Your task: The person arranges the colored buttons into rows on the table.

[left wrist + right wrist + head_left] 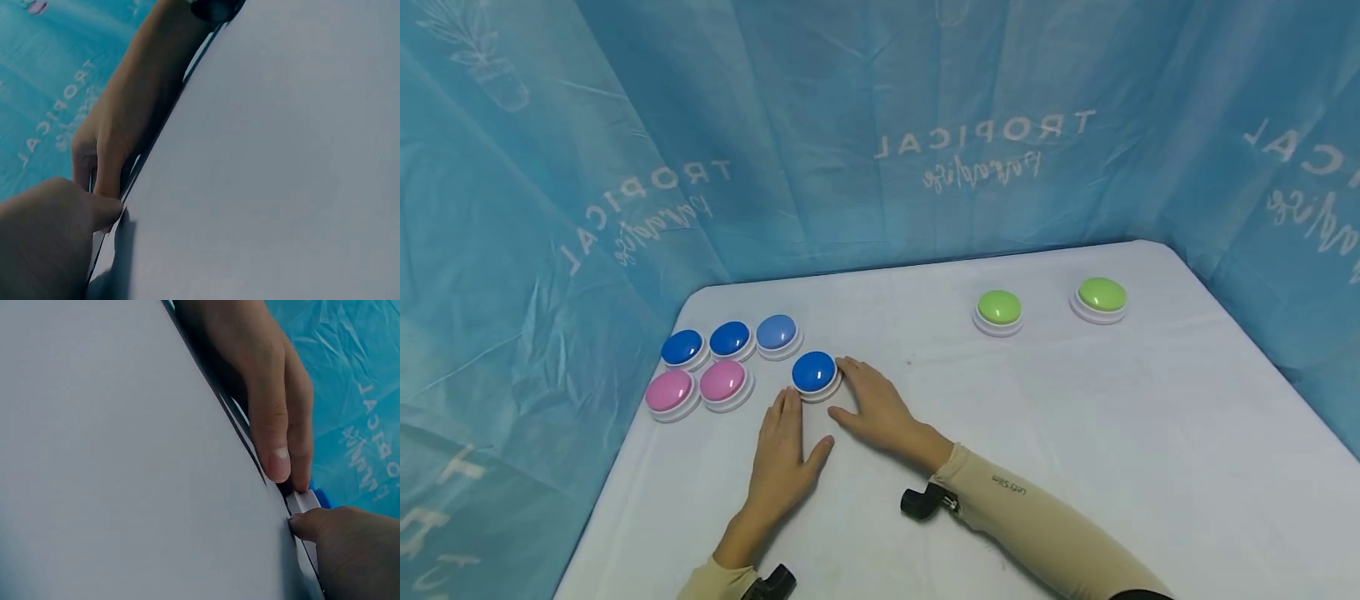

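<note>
A domed blue push button [813, 372] on a round white base sits on the table between the two hands. My left hand [781, 467] has its straight fingertips at the base's near left edge, thumb spread away. My right hand [880, 408] touches the base's right side with extended fingers, its thumb apart from the button. In the right wrist view, the left fingertips meet the white base [304, 503], while most of the blue dome is hidden. The left wrist view shows my right hand [109, 140] beyond the left thumb, with the button out of sight.
Left of the hands, two dark blue buttons [730, 338] and a lighter blue button [777, 332] form a row behind two pink buttons [723, 381]. Two green buttons [999, 308] stand far right on the white table [1075, 433]. A blue printed curtain [850, 167] surrounds the table.
</note>
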A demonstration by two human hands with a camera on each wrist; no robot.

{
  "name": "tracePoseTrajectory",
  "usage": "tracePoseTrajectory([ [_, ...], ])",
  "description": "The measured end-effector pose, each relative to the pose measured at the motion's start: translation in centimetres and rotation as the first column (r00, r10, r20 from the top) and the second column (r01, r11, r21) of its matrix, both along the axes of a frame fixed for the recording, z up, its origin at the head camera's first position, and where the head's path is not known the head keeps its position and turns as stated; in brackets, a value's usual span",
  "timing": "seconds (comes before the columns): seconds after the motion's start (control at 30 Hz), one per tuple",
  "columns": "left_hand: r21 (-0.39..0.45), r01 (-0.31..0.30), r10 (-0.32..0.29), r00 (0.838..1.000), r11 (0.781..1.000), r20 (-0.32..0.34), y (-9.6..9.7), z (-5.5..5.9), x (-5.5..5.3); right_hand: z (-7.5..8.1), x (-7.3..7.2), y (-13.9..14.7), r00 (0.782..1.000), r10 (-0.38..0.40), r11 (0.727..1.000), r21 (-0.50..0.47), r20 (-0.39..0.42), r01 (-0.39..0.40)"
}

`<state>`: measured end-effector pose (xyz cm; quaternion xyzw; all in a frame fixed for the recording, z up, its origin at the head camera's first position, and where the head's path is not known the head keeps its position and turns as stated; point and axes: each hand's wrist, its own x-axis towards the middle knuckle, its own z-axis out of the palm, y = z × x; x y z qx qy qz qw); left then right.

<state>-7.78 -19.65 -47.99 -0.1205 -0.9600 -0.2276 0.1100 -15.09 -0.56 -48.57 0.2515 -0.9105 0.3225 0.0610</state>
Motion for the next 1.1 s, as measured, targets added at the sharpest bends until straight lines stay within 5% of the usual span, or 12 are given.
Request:
tracePoseTrajectory([
  [0.37,-0.137,0.172,-0.173,0.985,0.975,0.006,6.3,0.2,-2.8,-0.3,0.0,7.2,0.987,-0.153,0.986,-0.079,-0.05,0.149],
  [0.83,-0.156,0.203,-0.2,0.979,0.967,0.034,10.4,-0.2,-7.6,0.2,-2.0,10.2,0.973,-0.228,0.974,-0.017,-0.032,0.228],
  [1.1,-0.181,0.211,-0.207,0.978,0.961,0.038,11.1,-0.2,-8.9,-0.2,-3.3,10.9,0.969,-0.249,0.968,0.014,-0.007,0.249],
])
